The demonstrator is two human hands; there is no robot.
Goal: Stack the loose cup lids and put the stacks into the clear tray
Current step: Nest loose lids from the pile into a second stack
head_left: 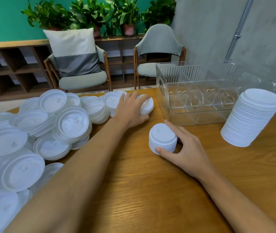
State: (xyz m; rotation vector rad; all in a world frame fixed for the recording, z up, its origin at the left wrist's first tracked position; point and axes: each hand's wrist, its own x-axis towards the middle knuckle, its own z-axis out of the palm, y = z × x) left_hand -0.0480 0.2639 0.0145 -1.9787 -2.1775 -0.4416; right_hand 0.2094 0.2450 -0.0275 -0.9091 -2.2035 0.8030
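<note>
Loose lids (24,140): white, round, raised centre with a moulded sip mark, heaped at near left and across the left of the worktop (142,190), some nested in short runs. Left hand (131,111): at the heap's right end, fingers curled over a small bunch (147,105) of lids, thumb beneath it. Short stack (163,138): neatly nested, standing mid-worktop. The right hand (187,152) pinches it, forefinger on the top rim, thumb at the base. Clear tray (197,115): ribbed walls, inner dividers showing through, set behind the short stack toward the far edge. Tall stack (250,118): leaning slightly, just right of the tray, near the right edge. Open wood runs forward of the short stack, between the forearms.
</note>
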